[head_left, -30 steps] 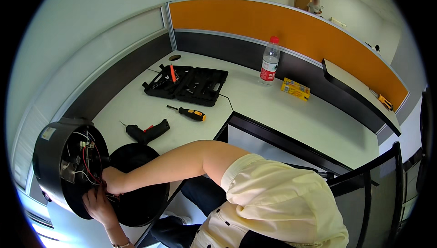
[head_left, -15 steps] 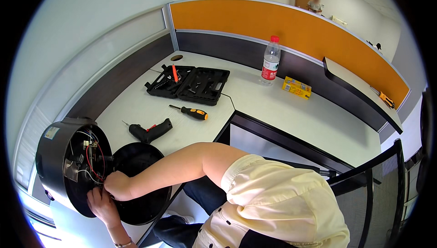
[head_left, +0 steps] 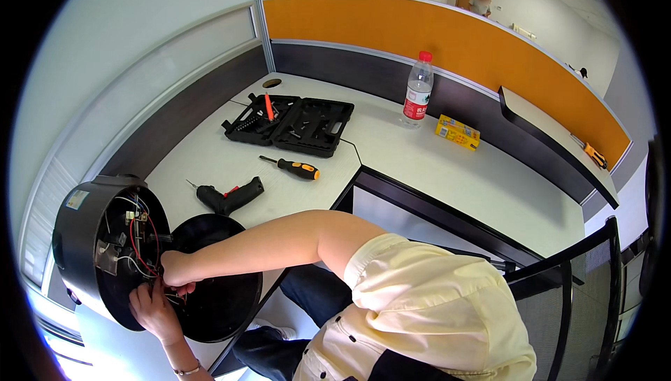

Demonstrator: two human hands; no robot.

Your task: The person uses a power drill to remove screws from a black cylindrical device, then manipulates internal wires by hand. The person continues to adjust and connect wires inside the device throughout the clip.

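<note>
A black rounded appliance housing lies on its side at the left, with its inside exposed. Red wires and white wires run past small metal parts within. My right hand reaches across to the lower right edge of that opening, fingers curled closed; what they grip is hidden. Just below it, my left hand has its fingers bent together at the same spot, touching or nearly touching the right. Thin pale strands show beneath the right hand. Under the right forearm lies a round black shell, partly covered.
A black cordless screwdriver lies beyond the shell. Behind it are an orange-black screwdriver and an open black tool case holding bits. A bottle and yellow box stand along the orange partition. Another screwdriver rests on the shelf.
My right hand has turned slightly, so its fingertips and the thin strands below now show. The left hand has shifted a little left. The view has moved slightly.
</note>
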